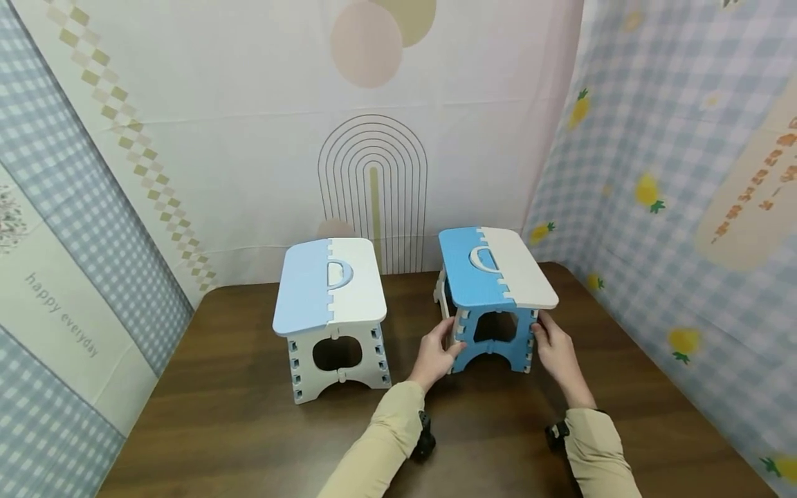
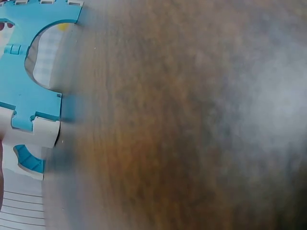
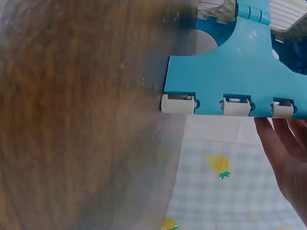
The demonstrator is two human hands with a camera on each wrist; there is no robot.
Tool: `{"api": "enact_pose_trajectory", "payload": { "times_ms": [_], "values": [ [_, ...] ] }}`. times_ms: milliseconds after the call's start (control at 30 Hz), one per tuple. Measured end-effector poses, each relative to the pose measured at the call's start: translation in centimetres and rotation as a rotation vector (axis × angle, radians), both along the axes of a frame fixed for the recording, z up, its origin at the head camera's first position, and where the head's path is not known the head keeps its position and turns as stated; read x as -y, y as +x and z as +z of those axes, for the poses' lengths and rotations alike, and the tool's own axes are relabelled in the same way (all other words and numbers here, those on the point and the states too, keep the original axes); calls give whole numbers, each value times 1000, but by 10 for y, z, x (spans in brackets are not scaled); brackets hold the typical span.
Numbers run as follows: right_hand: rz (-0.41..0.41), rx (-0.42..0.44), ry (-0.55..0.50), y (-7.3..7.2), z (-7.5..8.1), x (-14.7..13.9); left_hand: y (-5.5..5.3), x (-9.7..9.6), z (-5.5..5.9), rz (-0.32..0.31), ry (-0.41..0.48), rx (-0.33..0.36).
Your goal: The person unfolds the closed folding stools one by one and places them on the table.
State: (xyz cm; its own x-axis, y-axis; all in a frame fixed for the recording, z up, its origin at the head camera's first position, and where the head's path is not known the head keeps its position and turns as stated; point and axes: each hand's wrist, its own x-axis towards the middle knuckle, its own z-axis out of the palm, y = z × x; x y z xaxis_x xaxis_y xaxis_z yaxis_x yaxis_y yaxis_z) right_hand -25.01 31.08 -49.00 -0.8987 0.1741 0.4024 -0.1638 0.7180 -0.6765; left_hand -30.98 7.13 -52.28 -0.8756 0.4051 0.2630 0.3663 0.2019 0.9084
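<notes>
A folding step stool (image 1: 463,287) with a bright blue and white top stands upright on the table, its carry handle set in the middle of the top. My left hand (image 1: 434,354) holds the left edge of its front leg panel, thumb on the front and fingers at the side. On the opposite edge, my right hand (image 1: 556,351) grips the panel just below the top. The right wrist view shows the blue leg panel (image 3: 240,67) with right-hand fingers (image 3: 283,143) reaching behind its edge. In the left wrist view, only part of the leg panel (image 2: 29,86) appears.
A second folding stool (image 1: 305,290), pale blue and white, stands upright to the left. Both stools are on a dark brown wooden table (image 1: 249,443). A patterned cloth (image 1: 261,83) hangs behind, and checked cloths (image 1: 660,138) hang at the sides.
</notes>
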Motion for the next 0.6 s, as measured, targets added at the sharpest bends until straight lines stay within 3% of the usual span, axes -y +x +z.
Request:
{"api": "enact_pose_trajectory", "payload": {
  "times_ms": [333, 500, 600],
  "values": [
    [22, 70, -69, 0, 2, -2, -3, 3, 1, -29, 15, 17],
    [143, 265, -138, -2, 27, -25, -15, 14, 24, -114, -38, 95],
    [111, 301, -198, -1, 56, -38, -22, 20, 46, -74, 81, 143]
  ]
}}
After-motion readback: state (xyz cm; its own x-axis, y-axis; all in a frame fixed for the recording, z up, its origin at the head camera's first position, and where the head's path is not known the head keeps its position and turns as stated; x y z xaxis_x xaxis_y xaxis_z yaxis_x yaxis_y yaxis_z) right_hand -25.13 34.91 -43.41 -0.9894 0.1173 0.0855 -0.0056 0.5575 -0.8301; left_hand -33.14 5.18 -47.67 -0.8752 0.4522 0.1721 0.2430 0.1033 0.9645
